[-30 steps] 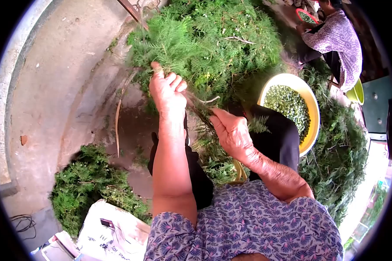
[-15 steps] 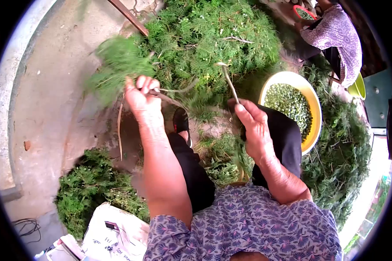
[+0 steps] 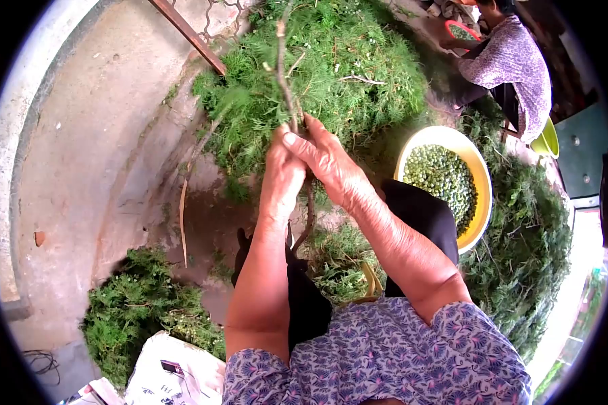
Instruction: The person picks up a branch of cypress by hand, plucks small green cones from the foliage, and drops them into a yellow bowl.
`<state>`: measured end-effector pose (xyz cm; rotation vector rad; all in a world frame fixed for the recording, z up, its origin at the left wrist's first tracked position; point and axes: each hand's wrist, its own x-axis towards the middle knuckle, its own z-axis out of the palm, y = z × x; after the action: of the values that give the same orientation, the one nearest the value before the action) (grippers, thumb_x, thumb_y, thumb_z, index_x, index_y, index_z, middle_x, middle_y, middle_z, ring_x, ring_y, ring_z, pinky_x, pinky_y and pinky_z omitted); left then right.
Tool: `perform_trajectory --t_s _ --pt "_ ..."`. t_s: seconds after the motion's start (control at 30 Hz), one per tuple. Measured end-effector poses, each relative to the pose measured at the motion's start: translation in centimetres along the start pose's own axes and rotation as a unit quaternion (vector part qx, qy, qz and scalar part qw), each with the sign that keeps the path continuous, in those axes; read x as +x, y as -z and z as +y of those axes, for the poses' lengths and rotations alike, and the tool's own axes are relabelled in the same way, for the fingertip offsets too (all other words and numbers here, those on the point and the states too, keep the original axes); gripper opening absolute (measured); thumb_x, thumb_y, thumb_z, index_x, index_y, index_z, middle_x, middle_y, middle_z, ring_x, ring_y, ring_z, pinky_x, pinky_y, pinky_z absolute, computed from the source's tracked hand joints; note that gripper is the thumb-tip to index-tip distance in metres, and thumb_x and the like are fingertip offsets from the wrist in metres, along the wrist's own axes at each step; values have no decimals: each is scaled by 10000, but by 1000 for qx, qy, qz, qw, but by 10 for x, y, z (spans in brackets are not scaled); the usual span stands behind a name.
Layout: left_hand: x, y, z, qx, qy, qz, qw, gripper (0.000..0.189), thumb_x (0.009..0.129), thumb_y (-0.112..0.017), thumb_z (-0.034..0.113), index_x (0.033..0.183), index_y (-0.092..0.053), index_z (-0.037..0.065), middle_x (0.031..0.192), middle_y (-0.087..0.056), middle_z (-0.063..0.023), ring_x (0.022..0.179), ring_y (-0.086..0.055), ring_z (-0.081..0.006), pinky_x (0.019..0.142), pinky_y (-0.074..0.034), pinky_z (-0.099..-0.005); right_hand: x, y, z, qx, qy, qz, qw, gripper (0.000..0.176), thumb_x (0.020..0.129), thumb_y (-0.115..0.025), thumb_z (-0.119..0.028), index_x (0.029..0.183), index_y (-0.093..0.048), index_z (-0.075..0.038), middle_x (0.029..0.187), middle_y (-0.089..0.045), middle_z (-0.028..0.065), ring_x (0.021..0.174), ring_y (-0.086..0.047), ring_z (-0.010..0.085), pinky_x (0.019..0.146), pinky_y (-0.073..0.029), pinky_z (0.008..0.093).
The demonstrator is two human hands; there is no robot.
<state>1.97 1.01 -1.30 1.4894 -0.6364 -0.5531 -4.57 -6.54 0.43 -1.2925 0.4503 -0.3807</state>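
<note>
My left hand (image 3: 282,177) and my right hand (image 3: 331,164) are together in front of me, both closed around a bare brown branch (image 3: 284,81). One end of the branch points away over a large heap of green conifer sprigs (image 3: 344,61). A darker, curved length of stick (image 3: 310,216) hangs below my hands toward my legs. My right thumb lies across my left fingers, partly hiding the grip. To the right of my knee stands a yellow tub (image 3: 485,196), holding many small green berries (image 3: 439,177).
Cut greenery lies at the lower left (image 3: 142,304) and along the right (image 3: 520,250). A wooden bar (image 3: 189,37) reaches in at the top left. At the upper right, a person in a patterned shirt (image 3: 513,61) sits by a red-rimmed bowl (image 3: 447,27). A white sack (image 3: 162,371) lies lower left.
My left hand has swung right from beside a blurred green sprig, and my right hand has moved left and up to meet it. Both now grip together, where each held a separate stick.
</note>
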Motion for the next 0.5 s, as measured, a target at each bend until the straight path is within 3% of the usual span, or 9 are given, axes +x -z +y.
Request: perform_trajectory --t_s 0.07,0.1,0.17,0.23,0.3,0.33,0.37,0.43,0.5 --pt "0 -7 -3 135 -97 -28 986 198 854 -432 48 1035 -464 -28 757 -554 -177 731 -577 -280 665 -468 -361 4 7 -7 25 -26 -5 999 611 812 -638 -272 1237 -339 49 1023 -543 171 930 -518 200 839 -423 322" --pt "-3 -11 -2 226 -24 -42 973 241 830 -478 60 1055 -463 -25 868 -546 -209 832 -560 -327 751 -448 -411 3 11 -15 57 -54 -43 996 820 765 -676 -345 1312 -230 71 1220 -430 229 1137 -421 256 971 -338 350" --pt "-6 -19 -10 398 -120 -7 910 306 820 -499 84 1101 -451 -26 1023 -503 -239 957 -512 -369 856 -385 -480 2 12 -23 81 -104 31 991 694 792 -655 -272 1294 -290 39 1167 -482 195 1077 -466 245 940 -366 344" --pt "-10 -23 -14 483 -178 -1 857 427 775 -522 72 1193 -440 36 1171 -443 -211 1106 -409 -408 963 -290 -489 15 21 -4 139 -113 83 980 343 815 -587 -78 1125 -468 9 1065 -554 151 993 -523 224 879 -419 333" --pt "-17 -26 -17 484 -192 -28 853 443 761 -525 54 1198 -453 63 1177 -434 -211 1090 -419 -407 959 -290 -498 18 27 2 206 -83 114 968 288 815 -569 -41 1086 -488 12 1044 -559 135 959 -536 215 849 -436 351" --pt "-16 -29 -13 472 -269 12 840 381 739 -566 29 1118 -537 60 1100 -485 -205 1054 -449 -396 931 -329 -477 18 31 -1 222 -83 123 964 281 835 -550 -67 1098 -487 9 1053 -562 134 916 -558 240 835 -453 384" --pt "-14 -26 -10 416 -284 -10 864 314 730 -577 26 1042 -581 55 1110 -514 -166 1023 -507 -313 900 -387 -445 22 40 1 221 -81 127 964 281 835 -550 -67 1098 -487 9 1053 -562 134 916 -558 240 835 -453 384" --pt "-12 -21 -2 251 -248 -8 936 272 702 -616 -25 961 -623 60 1041 -574 -138 929 -571 -245 796 -481 -344 27 62 9 320 -124 115 932 368 919 -399 -257 1203 -418 -23 1139 -541 113 1051 -506 265 994 -300 447" --pt "-2 -11 -7 133 -304 138 933 292 716 -618 -81 976 -623 52 1002 -610 -107 891 -590 -195 751 -510 -280 29 84 16 312 -40 79 946 323 930 -406 -206 1192 -439 -19 1135 -534 123 973 -552 245 801 -488 408"
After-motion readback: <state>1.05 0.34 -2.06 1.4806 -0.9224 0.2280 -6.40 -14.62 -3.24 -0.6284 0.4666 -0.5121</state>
